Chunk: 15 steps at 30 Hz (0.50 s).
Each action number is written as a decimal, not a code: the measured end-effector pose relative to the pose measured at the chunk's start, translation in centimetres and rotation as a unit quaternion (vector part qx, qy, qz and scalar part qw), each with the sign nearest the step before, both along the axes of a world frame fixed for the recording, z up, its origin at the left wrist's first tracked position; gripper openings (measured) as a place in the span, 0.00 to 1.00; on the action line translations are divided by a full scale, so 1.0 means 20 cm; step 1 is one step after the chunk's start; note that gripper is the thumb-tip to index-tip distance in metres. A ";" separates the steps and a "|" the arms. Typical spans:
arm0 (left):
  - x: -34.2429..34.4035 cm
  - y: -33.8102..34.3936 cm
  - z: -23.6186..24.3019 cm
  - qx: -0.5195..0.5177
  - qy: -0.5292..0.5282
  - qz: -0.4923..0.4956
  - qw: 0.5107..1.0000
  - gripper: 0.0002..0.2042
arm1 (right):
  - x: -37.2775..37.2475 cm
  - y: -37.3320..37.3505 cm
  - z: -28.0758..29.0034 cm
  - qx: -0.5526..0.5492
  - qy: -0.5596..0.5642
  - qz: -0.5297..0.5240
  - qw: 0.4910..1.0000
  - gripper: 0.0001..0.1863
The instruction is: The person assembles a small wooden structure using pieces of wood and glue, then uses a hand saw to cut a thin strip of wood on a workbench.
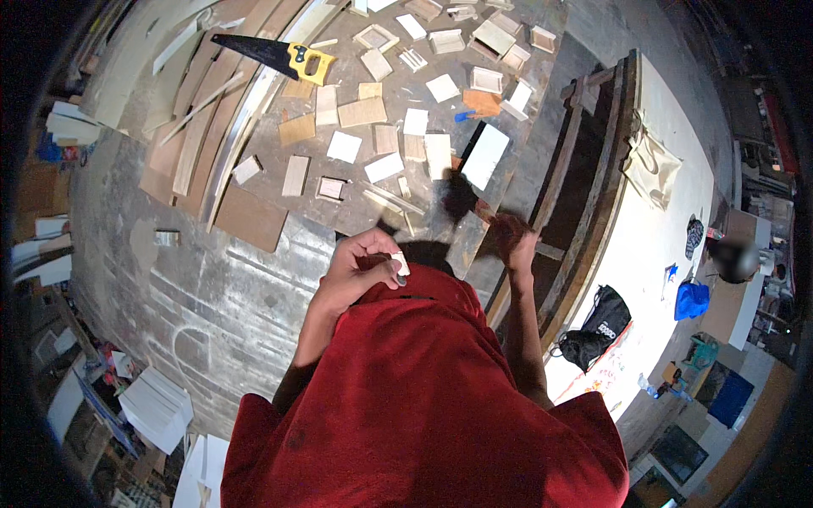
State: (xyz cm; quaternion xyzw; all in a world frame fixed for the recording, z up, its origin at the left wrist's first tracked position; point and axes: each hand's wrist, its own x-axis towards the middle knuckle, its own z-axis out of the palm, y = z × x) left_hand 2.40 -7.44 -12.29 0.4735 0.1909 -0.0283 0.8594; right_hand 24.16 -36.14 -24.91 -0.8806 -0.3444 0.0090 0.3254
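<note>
My left hand (345, 269) is closed, with thumb and fingers pinching a small pale piece (400, 262) in front of my red shirt. A dark rounded bit shows at the lower end of that piece. My right hand (514, 240) is raised beside the table's right edge, dark and blurred, so its fingers are hard to read. A brownish shape (483, 211) shows just beyond it, and I cannot make out whether the hand holds it. Ahead lie loose wooden blocks, among them a light brown block (295, 175) and a white-topped box (484, 157).
A handsaw (271, 56) with a yellow and black handle lies at the far left across long boards (199, 110). Several small open wooden boxes (494, 40) are spread at the back. To the right, a pale bench (648, 220) carries a cloth bag (650, 165) and a black pouch (597, 328).
</note>
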 end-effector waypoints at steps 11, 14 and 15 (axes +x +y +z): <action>0.03 0.00 -0.04 0.009 0.002 -0.007 1.000 0.06 | 0.00 -0.07 -0.09 0.008 0.067 -0.086 0.994 0.12; 0.04 0.01 -0.04 0.009 0.006 -0.008 1.000 0.06 | 0.00 -0.05 -0.05 -0.014 0.071 -0.108 0.991 0.12; 0.05 0.01 -0.04 0.009 0.006 -0.010 1.000 0.06 | 0.00 -0.06 -0.06 -0.013 0.070 -0.104 0.992 0.11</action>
